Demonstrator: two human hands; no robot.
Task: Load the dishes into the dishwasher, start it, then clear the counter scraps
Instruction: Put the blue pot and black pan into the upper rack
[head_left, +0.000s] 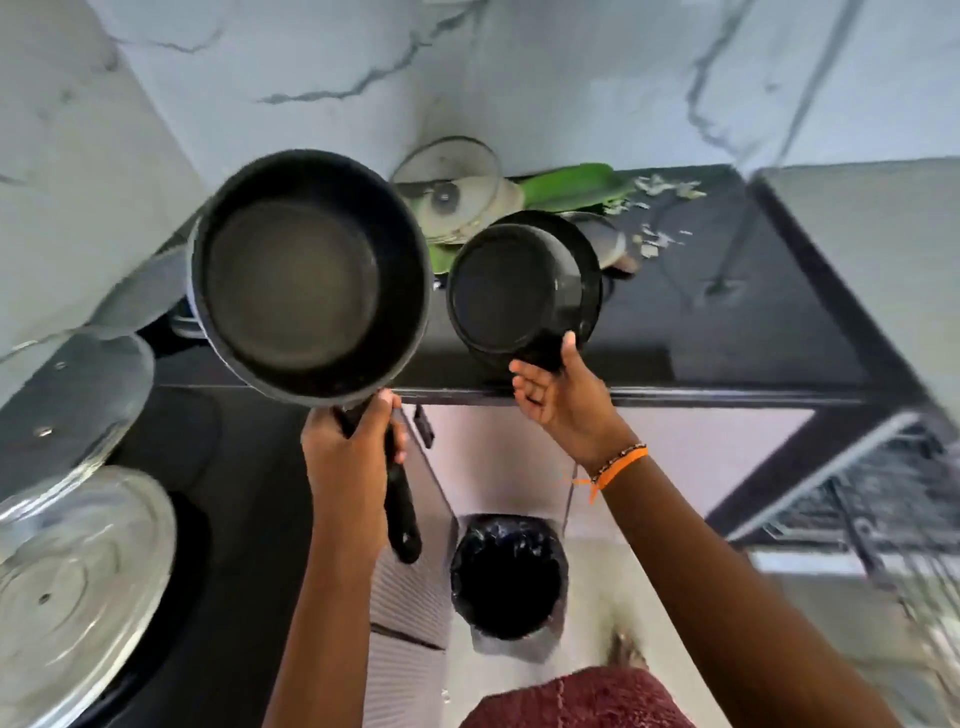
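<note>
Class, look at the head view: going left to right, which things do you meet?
Steel lid → left hand → bin → right hand → dishwasher rack.

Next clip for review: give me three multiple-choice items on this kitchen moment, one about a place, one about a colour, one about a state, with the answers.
1. Where is the bin?
A. On the counter
B. On the floor below the counter edge
C. Inside the dishwasher rack

2. What colour is the band on the right wrist?
A. Orange
B. Blue
C. White

3. What is the left hand doing?
A. Hanging idle
B. Pressing flat on the counter
C. Gripping the large pan's handle

Answers: 1 B, it stands on the floor under the black counter. 2 A, the wristband is orange. 3 C, its fingers wrap the handle of the large pan, held up in the air.
</note>
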